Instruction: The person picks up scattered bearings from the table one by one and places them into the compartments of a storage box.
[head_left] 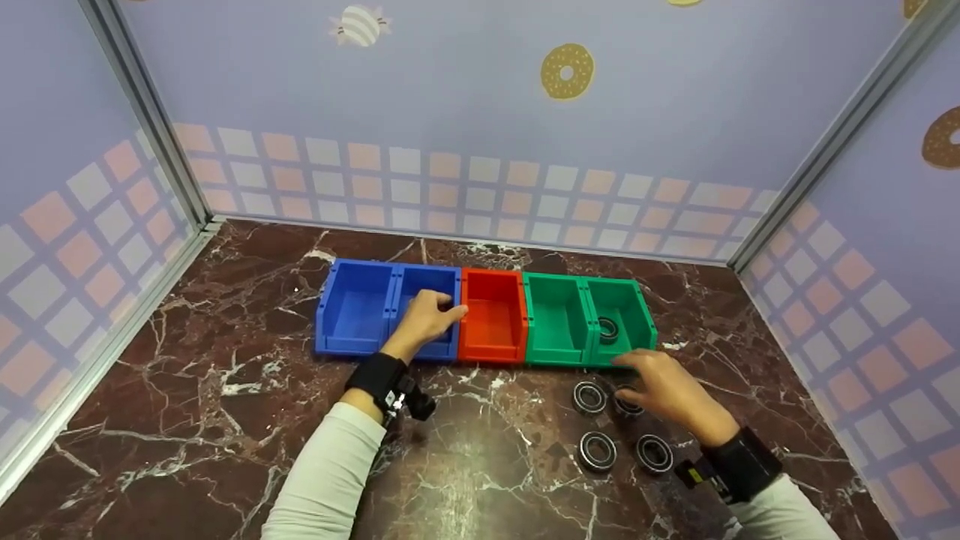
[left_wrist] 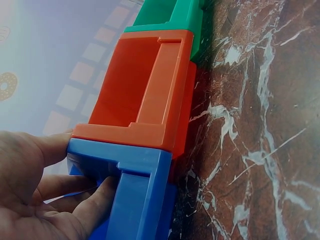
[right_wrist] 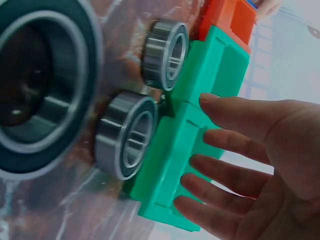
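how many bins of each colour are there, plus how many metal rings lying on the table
Blue bins: 2
Red bin: 1
Green bins: 2
Metal rings on the table: 4
Total: 9

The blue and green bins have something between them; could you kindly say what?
The red bin stands between the blue bins and the green bins, as the head view shows.
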